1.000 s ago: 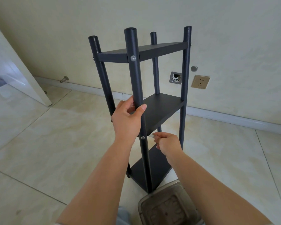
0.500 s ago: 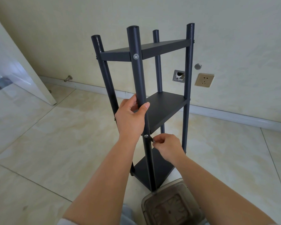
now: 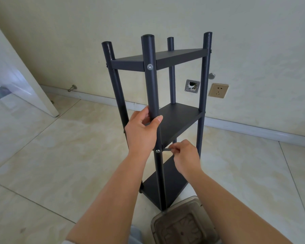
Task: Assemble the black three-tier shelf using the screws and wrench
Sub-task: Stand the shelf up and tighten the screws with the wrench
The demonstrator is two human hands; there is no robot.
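The black three-tier shelf [image 3: 179, 118] stands upright on the tiled floor, with four round posts and three boards. My left hand [image 3: 142, 132] is wrapped around the near front post just above the middle tier. A silver screw [image 3: 157, 151] shows in that post below my left hand. My right hand [image 3: 186, 155] pinches a small wrench [image 3: 166, 149] whose tip points at that screw. Another silver screw [image 3: 149, 66] sits in the same post at the top tier.
A translucent plastic box [image 3: 184, 224] lies on the floor at the shelf's foot, close to me. A white door [image 3: 23, 81] leans open at the left. The wall behind carries a socket [image 3: 218, 90] and a small metal plate [image 3: 192, 86].
My right hand has moved left and brought the wrench up to the middle-tier screw. My left hand keeps its grip on the post. The view has shifted slightly.
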